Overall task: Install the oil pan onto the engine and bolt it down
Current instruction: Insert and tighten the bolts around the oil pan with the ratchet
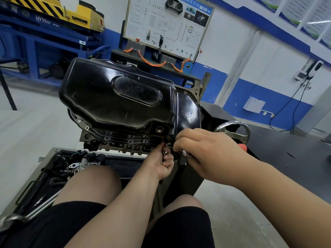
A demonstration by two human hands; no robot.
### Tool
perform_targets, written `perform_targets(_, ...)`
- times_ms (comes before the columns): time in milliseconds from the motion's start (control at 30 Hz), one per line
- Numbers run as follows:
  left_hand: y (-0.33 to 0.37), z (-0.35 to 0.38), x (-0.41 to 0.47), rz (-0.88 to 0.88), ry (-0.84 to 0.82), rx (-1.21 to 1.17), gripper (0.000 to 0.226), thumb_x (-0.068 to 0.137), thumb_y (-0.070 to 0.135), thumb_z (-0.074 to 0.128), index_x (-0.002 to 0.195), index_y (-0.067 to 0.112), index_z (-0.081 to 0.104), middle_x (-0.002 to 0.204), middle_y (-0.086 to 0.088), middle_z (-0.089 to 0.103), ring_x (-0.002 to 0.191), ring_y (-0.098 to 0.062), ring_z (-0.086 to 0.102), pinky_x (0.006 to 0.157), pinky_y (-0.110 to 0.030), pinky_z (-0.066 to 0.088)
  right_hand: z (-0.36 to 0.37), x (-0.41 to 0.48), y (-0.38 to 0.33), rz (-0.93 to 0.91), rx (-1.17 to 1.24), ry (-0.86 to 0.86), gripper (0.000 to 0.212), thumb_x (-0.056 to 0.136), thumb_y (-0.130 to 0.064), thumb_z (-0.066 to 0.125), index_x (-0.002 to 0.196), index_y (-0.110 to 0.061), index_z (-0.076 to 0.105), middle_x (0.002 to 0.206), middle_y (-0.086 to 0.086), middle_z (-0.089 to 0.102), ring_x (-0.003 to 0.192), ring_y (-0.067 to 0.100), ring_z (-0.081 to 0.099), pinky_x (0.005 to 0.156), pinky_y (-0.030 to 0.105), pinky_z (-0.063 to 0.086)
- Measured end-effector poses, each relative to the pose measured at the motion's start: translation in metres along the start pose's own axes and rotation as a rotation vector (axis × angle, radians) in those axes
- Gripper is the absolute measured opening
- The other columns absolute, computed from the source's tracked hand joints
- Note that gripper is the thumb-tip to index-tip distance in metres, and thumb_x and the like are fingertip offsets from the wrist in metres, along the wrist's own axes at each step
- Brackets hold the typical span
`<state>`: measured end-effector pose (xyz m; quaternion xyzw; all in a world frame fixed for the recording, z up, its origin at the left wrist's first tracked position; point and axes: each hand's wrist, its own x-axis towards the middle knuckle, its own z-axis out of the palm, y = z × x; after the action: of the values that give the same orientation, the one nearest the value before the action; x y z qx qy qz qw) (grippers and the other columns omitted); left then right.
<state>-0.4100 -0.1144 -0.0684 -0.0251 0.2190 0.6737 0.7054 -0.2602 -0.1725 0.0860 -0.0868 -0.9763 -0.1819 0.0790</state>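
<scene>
A workshop with white and blue walls [268, 97] lies behind, with a wiring display board [168, 24] on a stand and a blue lift [44, 42] carrying a yellow machine at the far left. In the middle, the black oil pan [116, 97] sits upturned on the engine [123, 142], its rim lying along the block's edge, where a row of bolt holes shows open.

At the pan's near right corner, the right hand [206, 149] has its fingers curled and pinches a small bolt [168, 145] against the rim. The hand covers that corner, so I cannot tell how far in the bolt sits. Just below it, touching the same spot, the left hand [163, 163] is closed loosely round some spare bolts [165, 153], with only their metal tips showing.

A chrome hand wheel [232, 131] stands just behind the right hand, partly hidden by it. A tray [53, 176] of hoses, gaskets and tools lies low on the left, beside the person's bare knees [95, 183].
</scene>
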Motion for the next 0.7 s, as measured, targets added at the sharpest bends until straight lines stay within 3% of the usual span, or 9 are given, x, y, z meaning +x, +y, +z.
perform_targets(167,0.005,0.001,-0.002,-0.031,-0.019,0.004,0.028,0.098,0.028,0.048,0.073,0.014,0.05,0.054,0.008,0.043,0.03,-0.004,0.03,0.024,-0.015,0.014,0.0,0.005,0.001,0.041,0.038,0.089,0.031,0.078,-0.005,0.064,0.105,-0.02,0.064,0.093,-0.004,0.06,0.069,0.022,0.061,0.046,0.036,0.05)
perform_targets(300,0.006,0.0,-0.003,-0.052,-0.054,0.012,0.026,0.098,0.03,0.045,0.078,0.014,0.052,0.049,0.009,0.044,0.028,-0.004,0.029,0.024,-0.014,0.013,0.002,0.005,0.006,0.203,0.041,0.18,0.023,0.086,-0.017,0.058,0.108,-0.022,0.063,0.097,-0.006,0.061,0.073,0.023,0.062,0.054,0.038,0.051)
perform_targets(433,0.007,-0.002,-0.007,-0.047,-0.073,0.049,0.019,0.096,0.027,0.048,0.083,0.014,0.054,0.052,0.01,0.043,0.03,-0.004,0.029,0.024,-0.014,0.014,0.012,0.002,0.001,0.288,0.01,0.243,0.01,0.087,-0.024,0.061,0.096,-0.02,0.064,0.081,-0.005,0.063,0.064,0.024,0.062,0.051,0.039,0.05)
perform_targets(533,0.007,-0.003,-0.008,-0.045,-0.081,0.073,0.016,0.095,0.026,0.049,0.084,0.016,0.054,0.053,0.01,0.043,0.031,-0.004,0.028,0.024,-0.014,0.015,0.015,0.005,-0.003,0.362,0.004,0.25,0.01,0.088,-0.028,0.059,0.094,-0.021,0.061,0.084,-0.006,0.061,0.064,0.023,0.06,0.052,0.038,0.05)
perform_targets(633,0.005,0.0,-0.009,-0.042,-0.065,0.072,0.019,0.095,0.026,0.05,0.079,0.016,0.052,0.057,0.01,0.041,0.031,-0.004,0.028,0.025,-0.014,0.014,0.013,0.009,-0.009,0.279,-0.017,0.215,0.015,0.086,-0.024,0.056,0.1,-0.02,0.061,0.098,-0.003,0.057,0.058,0.024,0.057,0.045,0.035,0.048)
perform_targets(700,0.004,0.002,-0.009,-0.031,-0.057,0.049,0.024,0.095,0.025,0.05,0.072,0.016,0.05,0.058,0.01,0.04,0.031,-0.004,0.028,0.026,-0.014,0.013,0.012,0.011,-0.012,0.217,-0.05,0.167,0.018,0.083,-0.018,0.058,0.1,-0.019,0.062,0.094,-0.002,0.06,0.051,0.025,0.055,0.039,0.032,0.045)
